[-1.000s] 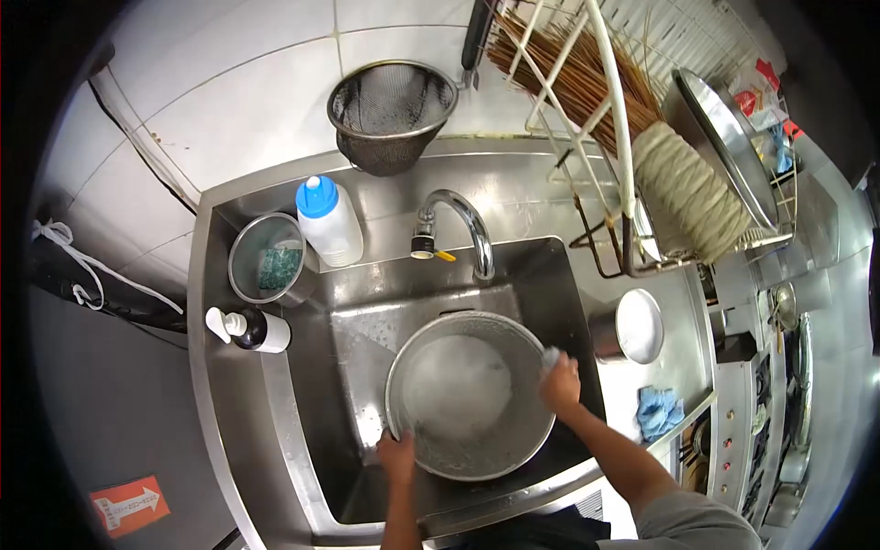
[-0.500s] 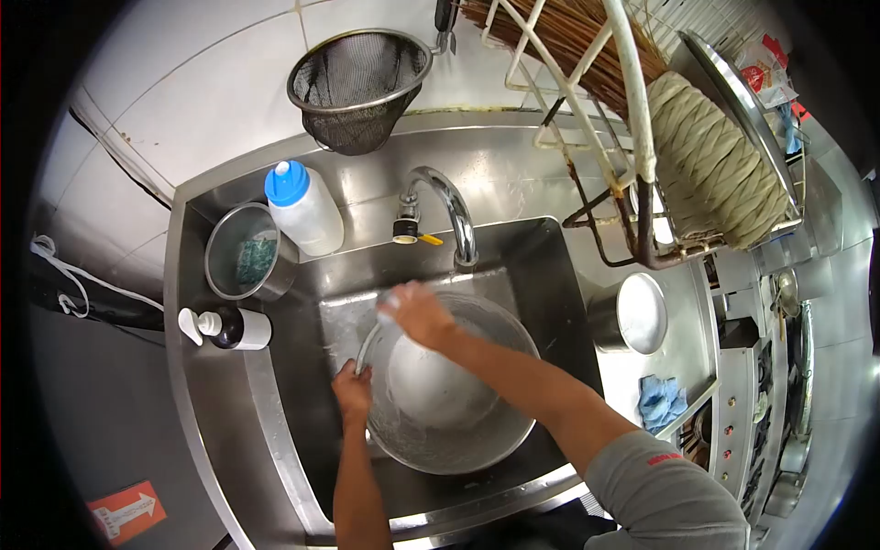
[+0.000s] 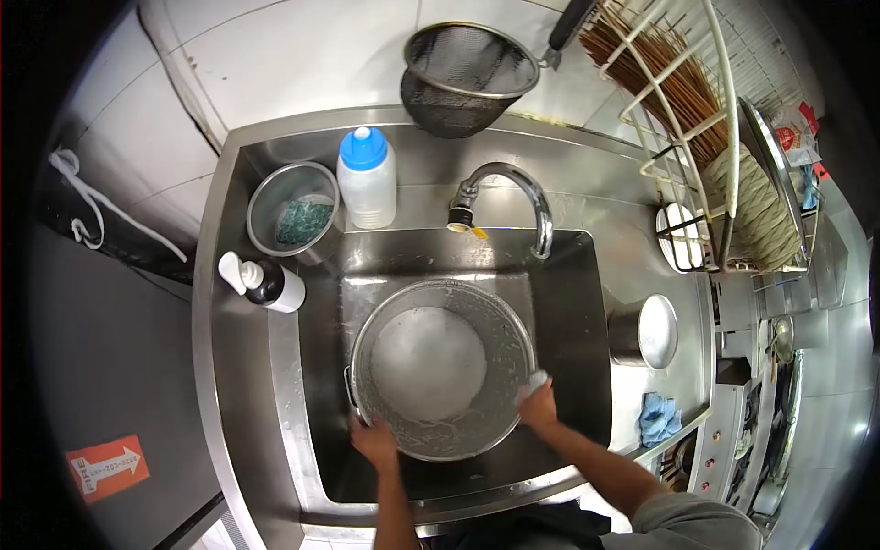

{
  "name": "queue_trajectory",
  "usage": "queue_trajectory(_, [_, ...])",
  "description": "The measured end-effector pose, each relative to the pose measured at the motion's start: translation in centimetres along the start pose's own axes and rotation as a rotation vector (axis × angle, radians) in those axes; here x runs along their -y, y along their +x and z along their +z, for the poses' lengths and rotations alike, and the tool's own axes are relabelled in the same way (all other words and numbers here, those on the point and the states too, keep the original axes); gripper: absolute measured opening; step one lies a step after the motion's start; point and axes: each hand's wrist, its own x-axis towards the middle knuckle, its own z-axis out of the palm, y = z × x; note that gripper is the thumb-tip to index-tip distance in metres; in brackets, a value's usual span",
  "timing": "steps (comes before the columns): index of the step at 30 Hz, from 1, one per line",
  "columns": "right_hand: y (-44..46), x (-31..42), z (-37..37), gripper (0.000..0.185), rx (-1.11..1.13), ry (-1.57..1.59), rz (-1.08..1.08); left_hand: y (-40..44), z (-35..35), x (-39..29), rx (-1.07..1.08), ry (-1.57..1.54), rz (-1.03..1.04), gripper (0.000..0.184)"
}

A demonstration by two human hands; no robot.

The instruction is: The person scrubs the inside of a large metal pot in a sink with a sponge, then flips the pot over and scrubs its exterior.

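A large round metal pot (image 3: 429,364) with a whitish patch on its bottom stands in the steel sink. My left hand (image 3: 374,441) grips the pot's lower left rim near its side handle. On the right rim, my right hand (image 3: 538,401) is closed on a small pale scrubber (image 3: 538,377), pressed against the pot's edge. The chrome faucet (image 3: 527,188) curves over the back of the sink, behind the pot.
Left of the sink are a pump bottle (image 3: 275,286), a metal container (image 3: 264,218) with a green scouring pad and a blue-capped bottle (image 3: 369,188). A strainer (image 3: 469,64) hangs behind. Right are a metal pot (image 3: 653,332), blue cloth (image 3: 659,419) and wire rack (image 3: 724,174).
My right hand has moved from the pot's upper left rim across to its right rim. The pot's side handle now shows at its left, and the camera view has shifted.
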Motion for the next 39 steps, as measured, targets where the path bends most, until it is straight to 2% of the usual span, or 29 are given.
queue_trajectory(2, [3.8,2.0,-1.7,0.062,0.003,-0.082,-0.123,5.1,-1.3,-4.1,0.129,0.091,0.058,0.023])
queue_trajectory(4, [8.7,4.6,-0.7,0.060,-0.235,-0.296,-0.389,9.6,0.7,-4.9,0.209,0.039,0.270,0.027])
queue_trajectory(6, [11.7,10.4,-1.4,0.057,-0.244,-0.416,-0.547,11.9,2.8,-6.6,0.219,0.120,0.438,0.024])
queue_trajectory(7, [13.2,12.2,-0.6,0.058,-0.250,-0.483,-0.649,11.9,2.7,-7.5,0.222,0.122,0.420,0.024])
queue_trajectory(9, [13.2,16.2,-0.6,0.056,-0.301,-0.636,-0.885,11.6,1.8,-9.2,0.319,0.187,0.253,0.018])
queue_trajectory(12, [11.8,16.0,-1.4,0.054,-0.237,-0.624,-0.793,10.8,1.6,-6.2,0.309,0.106,0.154,0.016])
queue_trajectory(15, [7.2,9.6,-3.0,0.055,-0.265,-0.371,-0.546,8.1,0.1,-6.0,0.253,0.123,-0.002,0.016])
queue_trajectory(17, [5.4,2.7,-2.8,0.060,-0.133,-0.321,-0.439,6.9,0.7,-4.3,0.201,0.090,0.016,0.017])
queue_trajectory(19, [-0.7,4.3,-6.0,0.065,0.087,-0.468,-0.153,6.3,1.4,-2.9,0.138,0.065,0.030,0.017])
queue_trajectory(20, [-2.3,4.9,-6.5,0.065,0.097,-0.466,-0.171,6.1,1.8,-2.6,0.077,0.090,0.107,0.018])
queue_trajectory(21, [-3.3,5.3,-6.7,0.067,0.001,-0.508,-0.403,6.3,1.7,-2.8,0.017,0.119,0.184,0.019])
queue_trajectory(22, [-3.6,5.6,-6.4,0.070,-0.095,-0.544,-0.630,6.5,1.6,-2.8,0.005,0.129,0.175,0.019])
queue_trajectory(23, [-3.5,6.6,-5.3,0.070,-0.079,-0.543,-0.632,6.5,1.5,-2.8,0.054,0.107,0.163,0.019])
queue_trajectory(25, [-2.5,10.7,-2.3,0.070,0.110,-0.497,-0.976,6.2,1.2,-3.4,0.099,0.092,0.140,0.020])
queue_trajectory(27, [2.4,11.7,4.6,0.065,0.249,-0.499,-1.212,6.2,1.1,-3.5,0.113,0.072,0.107,0.019])
queue_trajectory(29, [8.3,13.7,11.6,0.062,0.410,-0.734,-1.219,6.1,1.0,-3.5,0.130,0.060,0.077,0.019])
queue_trajectory(30, [12.9,12.5,16.8,0.053,0.327,-0.824,-1.236,6.0,0.8,-3.5,0.136,0.082,0.063,0.022])
queue_trajectory(31, [15.9,11.9,20.0,0.053,0.211,-0.967,-1.183,6.0,0.9,-3.7,0.139,0.099,0.048,0.025])
queue_trajectory(32, [17.6,10.1,22.0,0.053,0.215,-0.962,-1.188,6.1,1.3,-3.6,0.135,0.105,0.046,0.025])
queue_trajectory(34, [18.0,5.4,24.9,0.055,0.063,-1.005,-0.998,6.0,1.3,-3.2,0.079,0.160,0.079,0.029])
queue_trajectory(36, [12.0,2.8,21.5,0.055,0.326,-0.730,-0.510,6.0,0.9,-3.1,0.087,0.138,0.042,0.032])
queue_trajectory(37, [9.5,1.1,20.9,0.055,0.500,-0.763,-0.399,5.8,1.1,-3.5,0.086,0.106,0.006,0.034])
queue_trajectory(39, [5.6,-0.9,22.8,0.054,0.787,-0.765,-0.414,5.5,0.9,-4.2,0.128,0.105,-0.028,0.032])
